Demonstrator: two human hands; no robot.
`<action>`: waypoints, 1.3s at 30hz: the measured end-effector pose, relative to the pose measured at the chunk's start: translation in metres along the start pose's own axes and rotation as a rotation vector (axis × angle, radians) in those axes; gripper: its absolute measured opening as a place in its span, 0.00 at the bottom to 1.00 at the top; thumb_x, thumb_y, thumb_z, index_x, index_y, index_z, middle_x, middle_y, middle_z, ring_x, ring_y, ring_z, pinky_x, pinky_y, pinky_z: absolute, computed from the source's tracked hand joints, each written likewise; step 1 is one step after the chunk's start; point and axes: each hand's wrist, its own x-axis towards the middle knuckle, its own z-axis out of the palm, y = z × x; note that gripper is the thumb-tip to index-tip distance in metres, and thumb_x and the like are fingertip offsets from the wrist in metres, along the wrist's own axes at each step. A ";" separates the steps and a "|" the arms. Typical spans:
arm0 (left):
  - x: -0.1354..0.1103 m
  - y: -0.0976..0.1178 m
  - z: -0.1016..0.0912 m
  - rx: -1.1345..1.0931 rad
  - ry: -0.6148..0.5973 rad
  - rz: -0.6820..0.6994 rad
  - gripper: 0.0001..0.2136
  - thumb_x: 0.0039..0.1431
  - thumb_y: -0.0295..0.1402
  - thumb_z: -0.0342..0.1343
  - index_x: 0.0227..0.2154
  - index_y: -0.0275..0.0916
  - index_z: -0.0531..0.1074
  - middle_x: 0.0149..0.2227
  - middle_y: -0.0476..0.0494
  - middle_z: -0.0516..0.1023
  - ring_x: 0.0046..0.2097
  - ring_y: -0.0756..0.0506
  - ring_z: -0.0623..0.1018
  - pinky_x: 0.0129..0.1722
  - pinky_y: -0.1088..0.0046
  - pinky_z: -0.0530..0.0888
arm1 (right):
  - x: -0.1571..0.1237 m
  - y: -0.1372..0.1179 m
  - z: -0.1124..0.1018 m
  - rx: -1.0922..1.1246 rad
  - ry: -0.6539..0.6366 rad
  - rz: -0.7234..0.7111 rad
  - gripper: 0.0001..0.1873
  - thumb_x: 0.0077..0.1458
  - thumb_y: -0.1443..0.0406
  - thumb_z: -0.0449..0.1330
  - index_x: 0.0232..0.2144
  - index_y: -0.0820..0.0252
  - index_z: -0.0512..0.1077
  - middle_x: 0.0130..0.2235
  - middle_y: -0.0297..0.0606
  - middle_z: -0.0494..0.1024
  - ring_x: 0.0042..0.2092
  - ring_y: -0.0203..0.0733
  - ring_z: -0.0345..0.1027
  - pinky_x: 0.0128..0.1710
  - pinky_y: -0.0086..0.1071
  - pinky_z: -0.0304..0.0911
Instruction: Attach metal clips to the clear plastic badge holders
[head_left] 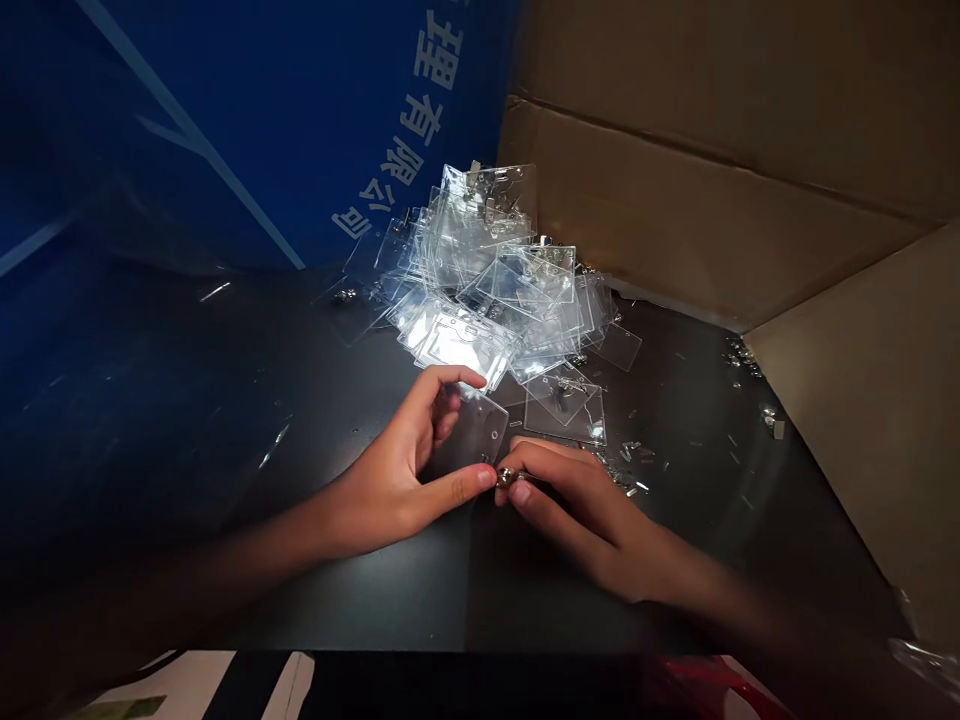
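My left hand (409,470) grips a clear plastic badge holder (472,425) between thumb and fingers, low over the black table (375,590). My right hand (577,500) pinches a small metal clip (505,477) at the holder's lower edge, thumb tip meeting my left thumb. Just behind the hands lies a heap of clear badge holders (487,280), some with metal clips on them.
Loose metal clips (630,465) are scattered to the right of my hands, with a few more (742,355) near the cardboard wall (675,230). A blue panel with white characters (300,130) stands at the back left. A cardboard flap (877,400) closes the right side.
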 end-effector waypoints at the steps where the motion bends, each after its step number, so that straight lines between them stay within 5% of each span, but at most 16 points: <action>1: 0.000 0.000 0.001 0.015 0.021 -0.002 0.27 0.68 0.37 0.69 0.63 0.52 0.62 0.54 0.45 0.62 0.59 0.40 0.66 0.65 0.54 0.66 | 0.000 0.000 0.000 -0.016 -0.006 0.000 0.13 0.81 0.62 0.54 0.40 0.56 0.72 0.38 0.33 0.74 0.40 0.38 0.69 0.43 0.33 0.64; 7: -0.006 -0.002 0.008 0.172 0.163 0.058 0.25 0.66 0.33 0.69 0.60 0.51 0.64 0.57 0.44 0.63 0.61 0.40 0.68 0.72 0.51 0.66 | 0.000 0.000 -0.003 -0.114 -0.043 -0.001 0.13 0.81 0.62 0.52 0.41 0.55 0.72 0.39 0.34 0.75 0.40 0.40 0.71 0.44 0.34 0.67; 11: -0.009 -0.003 0.010 0.275 0.222 0.112 0.24 0.67 0.33 0.69 0.60 0.52 0.65 0.57 0.45 0.64 0.59 0.41 0.69 0.69 0.55 0.70 | 0.002 0.005 0.000 -0.121 -0.013 -0.034 0.09 0.76 0.60 0.60 0.39 0.55 0.71 0.36 0.32 0.72 0.36 0.39 0.67 0.39 0.33 0.64; 22: -0.007 0.004 0.012 0.153 0.103 -0.002 0.22 0.67 0.37 0.67 0.59 0.52 0.66 0.55 0.45 0.68 0.60 0.40 0.73 0.72 0.51 0.71 | 0.002 0.009 -0.002 -0.091 -0.016 0.020 0.21 0.79 0.57 0.56 0.31 0.55 0.67 0.32 0.32 0.67 0.34 0.38 0.62 0.35 0.35 0.58; 28: -0.007 0.002 0.009 0.017 0.139 -0.004 0.18 0.75 0.43 0.60 0.61 0.52 0.63 0.55 0.43 0.66 0.65 0.39 0.70 0.73 0.50 0.66 | 0.003 0.009 -0.010 -0.269 0.170 -0.002 0.13 0.80 0.59 0.57 0.45 0.55 0.79 0.36 0.36 0.79 0.36 0.40 0.74 0.39 0.35 0.70; 31: -0.008 -0.001 0.010 0.060 0.197 -0.015 0.18 0.76 0.41 0.57 0.62 0.52 0.61 0.53 0.44 0.66 0.59 0.40 0.71 0.67 0.50 0.69 | 0.002 0.011 -0.012 -0.188 0.253 0.059 0.13 0.79 0.56 0.59 0.56 0.54 0.78 0.39 0.40 0.85 0.36 0.43 0.81 0.40 0.38 0.78; 34: -0.011 -0.003 0.013 0.102 0.223 -0.027 0.17 0.78 0.40 0.52 0.63 0.51 0.59 0.50 0.45 0.65 0.50 0.42 0.70 0.58 0.53 0.71 | 0.006 0.011 -0.017 0.003 0.305 0.171 0.15 0.74 0.52 0.66 0.52 0.55 0.75 0.38 0.42 0.88 0.36 0.46 0.85 0.39 0.39 0.83; 39: -0.012 -0.002 0.014 0.052 0.303 0.035 0.19 0.80 0.39 0.49 0.68 0.51 0.56 0.54 0.42 0.66 0.54 0.41 0.72 0.61 0.51 0.69 | 0.044 -0.017 -0.050 0.002 0.250 0.211 0.18 0.68 0.49 0.70 0.45 0.57 0.77 0.34 0.41 0.88 0.30 0.43 0.83 0.30 0.35 0.78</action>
